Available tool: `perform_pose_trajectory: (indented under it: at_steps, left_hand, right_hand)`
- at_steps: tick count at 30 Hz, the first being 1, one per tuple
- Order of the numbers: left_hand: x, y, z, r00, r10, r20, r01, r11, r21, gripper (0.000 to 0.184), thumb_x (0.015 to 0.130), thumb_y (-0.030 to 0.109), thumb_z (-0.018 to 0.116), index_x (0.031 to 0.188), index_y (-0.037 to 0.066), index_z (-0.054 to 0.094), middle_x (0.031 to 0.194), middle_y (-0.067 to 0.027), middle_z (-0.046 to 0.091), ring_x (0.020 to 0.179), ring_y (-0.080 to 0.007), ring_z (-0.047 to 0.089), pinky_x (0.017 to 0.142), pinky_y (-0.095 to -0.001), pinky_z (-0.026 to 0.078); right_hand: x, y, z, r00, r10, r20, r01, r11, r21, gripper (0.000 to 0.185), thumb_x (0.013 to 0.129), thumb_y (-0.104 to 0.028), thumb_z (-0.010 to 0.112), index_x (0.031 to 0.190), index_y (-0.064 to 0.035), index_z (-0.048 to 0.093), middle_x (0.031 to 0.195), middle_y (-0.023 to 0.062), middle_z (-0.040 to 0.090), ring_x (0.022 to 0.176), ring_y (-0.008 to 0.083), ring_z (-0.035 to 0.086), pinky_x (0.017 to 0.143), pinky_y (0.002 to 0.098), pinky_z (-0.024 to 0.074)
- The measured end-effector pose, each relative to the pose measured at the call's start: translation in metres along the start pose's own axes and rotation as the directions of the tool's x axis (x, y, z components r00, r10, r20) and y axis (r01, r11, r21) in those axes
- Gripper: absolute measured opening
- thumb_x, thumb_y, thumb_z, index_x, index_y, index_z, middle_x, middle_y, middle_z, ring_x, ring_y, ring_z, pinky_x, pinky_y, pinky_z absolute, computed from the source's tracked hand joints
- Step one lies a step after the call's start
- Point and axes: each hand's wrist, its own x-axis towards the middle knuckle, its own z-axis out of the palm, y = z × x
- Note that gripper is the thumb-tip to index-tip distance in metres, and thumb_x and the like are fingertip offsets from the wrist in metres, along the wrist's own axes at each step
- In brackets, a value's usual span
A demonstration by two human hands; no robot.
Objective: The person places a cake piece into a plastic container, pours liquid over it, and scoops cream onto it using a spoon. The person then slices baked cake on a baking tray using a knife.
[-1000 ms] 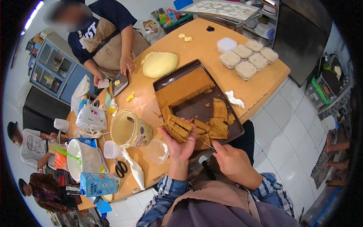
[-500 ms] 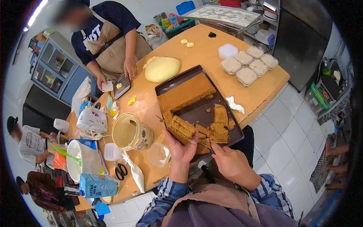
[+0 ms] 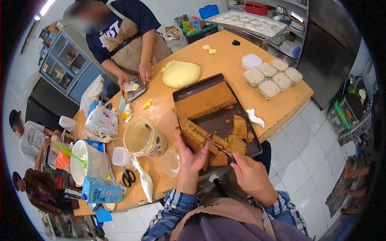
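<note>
A brown cake piece (image 3: 192, 135) rests on my left hand (image 3: 191, 156), held between the thumb and fingers at the near left corner of the tray. My right hand (image 3: 250, 170) is closed round the handle of a long knife (image 3: 213, 143). The blade reaches left across the top of the cake piece. Behind my hands, the dark baking tray (image 3: 251, 151) holds a large cake slab (image 3: 207, 99) along its far side. Smaller cut pieces (image 3: 240, 127) and crumbs lie in its near right part.
A tub (image 3: 144, 137), scissors (image 3: 128, 177), piping bag (image 3: 143, 180), milk carton (image 3: 103, 190) and white bowl (image 3: 89, 162) stand left. Dough (image 3: 181, 74) lies beyond the tray, filled boxes (image 3: 270, 88) at right. A co-worker (image 3: 132, 38) works across the table (image 3: 229, 52); other people are at far left.
The knife has come up from beside the cake piece and now lies over its top. The view has shifted, so the table appears a little farther right. The co-worker's hand has moved onto the small tray.
</note>
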Motion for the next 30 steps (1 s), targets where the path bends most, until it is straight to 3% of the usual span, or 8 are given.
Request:
perform_pose_trajectory:
  at_steps: [4, 9, 15, 18, 24, 27, 30]
  left_hand:
    - [0.001, 0.006, 0.025, 0.979, 0.062, -0.192, -0.015, 0.971, 0.237, 0.045, 0.086, 0.049, 0.054, 0.115, 0.014, 0.053, 0.11, -0.0022, 0.058, 0.104, -0.0202, 0.053, 0.091, -0.04, 0.042]
    - [0.024, 0.016, 0.02, 0.992, -0.114, -0.06, 0.128, 0.902, 0.412, 0.033, 0.088, 0.022, 0.056, 0.119, 0.01, 0.05, 0.119, -0.0039, 0.055, 0.108, -0.0206, 0.053, 0.094, -0.0417, 0.04]
    - [0.041, 0.004, 0.03, 0.978, -0.203, -0.056, 0.186, 0.707, 0.682, 0.039, 0.086, 0.014, 0.059, 0.119, 0.001, 0.043, 0.111, -0.0103, 0.057, 0.098, -0.0196, 0.058, 0.084, -0.0376, 0.046]
    - [0.037, -0.002, 0.047, 0.985, -0.137, -0.107, 0.164, 0.531, 0.831, 0.049, 0.084, 0.016, 0.063, 0.121, -0.004, 0.039, 0.11, -0.0141, 0.056, 0.096, -0.0211, 0.058, 0.081, -0.0359, 0.048]
    - [0.044, -0.005, 0.038, 1.0, -0.024, 0.002, -0.001, 0.018, 1.0, 0.062, 0.081, 0.027, 0.067, 0.119, -0.013, 0.039, 0.11, -0.0218, 0.055, 0.093, -0.0231, 0.058, 0.08, -0.0307, 0.047]
    - [0.043, 0.001, 0.027, 1.0, 0.012, -0.011, 0.011, 0.043, 0.999, 0.064, 0.081, 0.031, 0.066, 0.12, -0.014, 0.04, 0.11, -0.0236, 0.055, 0.095, -0.0234, 0.057, 0.08, -0.0301, 0.046]
    - [0.029, 0.013, 0.037, 1.0, 0.02, -0.015, 0.012, 0.153, 0.988, 0.068, 0.082, 0.035, 0.065, 0.122, -0.014, 0.039, 0.111, -0.0242, 0.055, 0.098, -0.0231, 0.056, 0.081, -0.0296, 0.046]
  right_hand:
    - [-0.005, 0.01, -0.01, 0.987, 0.012, -0.161, -0.006, 0.999, 0.033, 0.033, 0.082, -0.01, 0.059, 0.113, -0.0032, 0.052, 0.073, 0.0176, 0.058, 0.064, 0.035, 0.059, 0.054, 0.0414, 0.0474]
    - [-0.009, 0.027, -0.024, 0.953, 0.129, -0.275, -0.122, 0.992, 0.041, 0.033, 0.081, -0.008, 0.059, 0.113, -0.001, 0.054, 0.076, 0.0189, 0.058, 0.066, 0.0355, 0.059, 0.056, 0.0405, 0.0465]
    - [-0.016, 0.039, -0.032, 0.928, 0.22, -0.302, -0.222, 0.975, 0.025, 0.03, 0.084, -0.009, 0.057, 0.113, 0.0006, 0.054, 0.084, 0.0212, 0.061, 0.074, 0.0368, 0.059, 0.064, 0.0405, 0.0467]
    - [-0.018, 0.039, -0.034, 0.923, 0.235, -0.305, -0.231, 0.972, 0.053, 0.03, 0.085, -0.01, 0.057, 0.113, 0.0011, 0.054, 0.09, 0.0225, 0.061, 0.079, 0.0375, 0.06, 0.068, 0.0402, 0.0472]
    - [-0.018, 0.036, -0.035, 0.915, 0.274, -0.295, -0.261, 0.962, 0.084, 0.028, 0.085, -0.008, 0.055, 0.11, 0.0047, 0.055, 0.089, 0.024, 0.062, 0.08, 0.0367, 0.061, 0.071, 0.0353, 0.0463]
    - [-0.019, 0.039, -0.035, 0.915, 0.255, -0.311, -0.248, 0.967, 0.064, 0.029, 0.085, -0.009, 0.055, 0.111, 0.0036, 0.055, 0.089, 0.0239, 0.061, 0.079, 0.0371, 0.06, 0.07, 0.0371, 0.0466]
    - [-0.018, 0.043, -0.036, 0.91, 0.286, -0.3, -0.282, 0.958, 0.058, 0.029, 0.086, -0.009, 0.055, 0.112, 0.0024, 0.054, 0.092, 0.0242, 0.061, 0.081, 0.0384, 0.06, 0.07, 0.0393, 0.0469]
